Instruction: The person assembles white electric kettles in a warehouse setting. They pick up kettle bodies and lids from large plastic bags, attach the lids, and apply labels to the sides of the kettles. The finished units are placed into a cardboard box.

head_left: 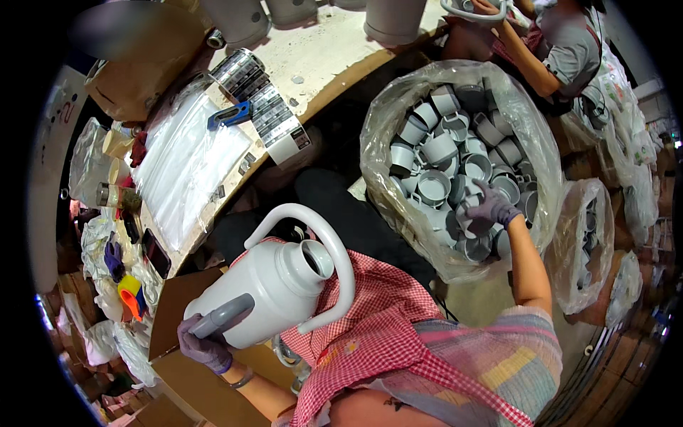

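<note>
My left hand (pixel 206 346) is wrapped around the base of a white jug (pixel 267 295), fingers curled on its grey spout (pixel 222 317). The jug lies tilted on my lap, open neck away from those fingers, so its mouth seems ready for a fitting. My right hand (pixel 489 211) reaches into a clear plastic bag (pixel 398 206), fingers closing loosely on one of the grey caps (pixel 435 186) heaped under and around them. Whether a cap is actually gripped, I cannot tell.
</note>
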{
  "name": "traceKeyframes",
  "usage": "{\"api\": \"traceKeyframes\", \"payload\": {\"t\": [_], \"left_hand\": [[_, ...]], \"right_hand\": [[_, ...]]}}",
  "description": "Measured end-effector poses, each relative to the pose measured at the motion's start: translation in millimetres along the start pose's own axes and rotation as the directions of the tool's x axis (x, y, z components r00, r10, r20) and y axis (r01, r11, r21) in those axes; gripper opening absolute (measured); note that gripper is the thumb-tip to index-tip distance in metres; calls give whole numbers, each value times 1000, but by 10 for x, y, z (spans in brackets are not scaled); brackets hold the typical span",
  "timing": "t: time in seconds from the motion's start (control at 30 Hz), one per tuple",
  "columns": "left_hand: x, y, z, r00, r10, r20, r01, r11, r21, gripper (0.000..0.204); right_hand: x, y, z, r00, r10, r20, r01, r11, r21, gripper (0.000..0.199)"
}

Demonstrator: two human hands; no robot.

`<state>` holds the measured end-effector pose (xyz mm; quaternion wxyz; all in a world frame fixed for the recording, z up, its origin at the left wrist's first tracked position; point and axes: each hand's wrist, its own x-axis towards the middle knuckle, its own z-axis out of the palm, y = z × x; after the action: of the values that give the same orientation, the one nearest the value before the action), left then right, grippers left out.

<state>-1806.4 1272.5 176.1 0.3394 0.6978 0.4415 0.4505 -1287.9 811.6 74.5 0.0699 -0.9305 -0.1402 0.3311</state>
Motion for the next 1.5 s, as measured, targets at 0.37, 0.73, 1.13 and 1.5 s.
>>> {"api": "traceKeyframes", "payload": {"t": [0.37,0.73,1.13,1.5], "left_hand": [[-272,127,111,994,17,-105,-23,998,-55,65],[-586,182,-10,978,-14,-207,12,1000,-9,68],[-173,147,-120,980,-184,-82,180,983,-46,13],[-2,312,371,805,503,-313,-331,820,466,32]], "right_hand": [[-379,-1742,-34,871,-451,-194,400,422,813,67],[-865,-2980,262,219,-972,88,865,235,443,99],[-1084,-3628,1010,192,-930,314,252,356,900,65],[-1246,-3718,1178,-33,-852,522,217,504,836,49]]}}
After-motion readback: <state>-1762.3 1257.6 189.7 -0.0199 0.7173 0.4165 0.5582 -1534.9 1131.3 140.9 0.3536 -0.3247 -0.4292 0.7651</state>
